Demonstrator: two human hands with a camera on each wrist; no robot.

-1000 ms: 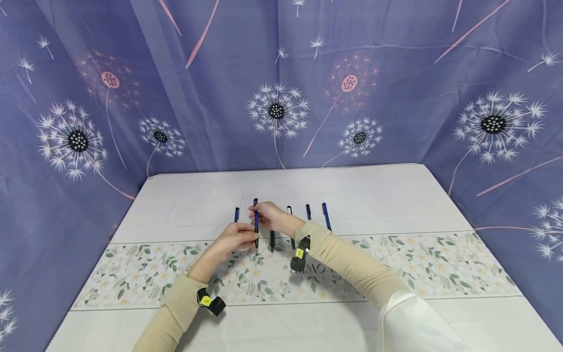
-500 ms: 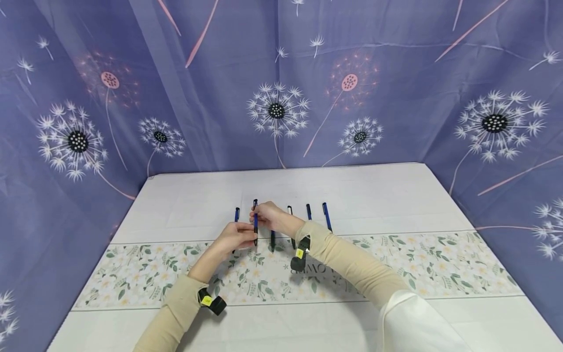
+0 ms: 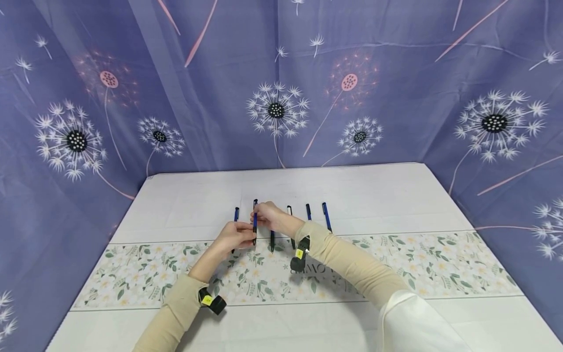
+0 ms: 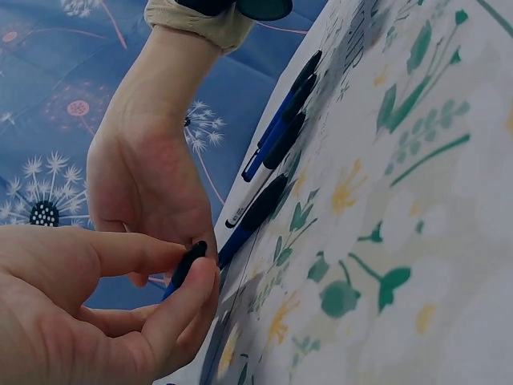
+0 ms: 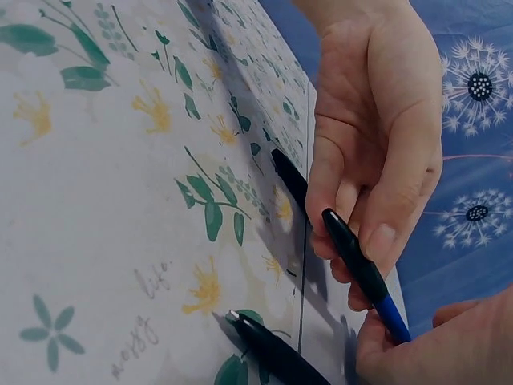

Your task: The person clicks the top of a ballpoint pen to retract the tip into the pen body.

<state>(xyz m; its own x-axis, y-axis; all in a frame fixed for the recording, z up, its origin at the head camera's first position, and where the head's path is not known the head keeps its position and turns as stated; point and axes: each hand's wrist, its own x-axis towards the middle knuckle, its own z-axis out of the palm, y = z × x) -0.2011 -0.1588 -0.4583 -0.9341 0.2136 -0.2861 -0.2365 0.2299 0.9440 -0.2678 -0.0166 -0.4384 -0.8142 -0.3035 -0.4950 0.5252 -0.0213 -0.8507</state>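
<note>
Both hands hold one blue pen with a black grip [image 3: 255,222], lined up with the row of pens on the table. My left hand [image 3: 234,236] pinches its black grip near the tip between thumb and fingers, seen close up in the left wrist view. Farther up the barrel, my right hand [image 3: 269,216] pinches the blue part from the right side. To the left lies another blue pen [image 3: 236,214], partly behind the left hand. A pen with a black grip [image 3: 272,241] lies just right of the held one, its upper part hidden by the right hand.
A white pen with a black grip [image 3: 289,210] and two blue pens, one [image 3: 309,211] beside the other [image 3: 326,215], continue the row rightward, partly covered by the right forearm. A floral band crosses the white tablecloth [image 3: 374,195]. A purple dandelion curtain [image 3: 220,98] surrounds the table.
The held pen has shifted slightly left and its tip is a touch higher in view. The right fingers have closed in lower on the barrel; the other pens have not moved.
</note>
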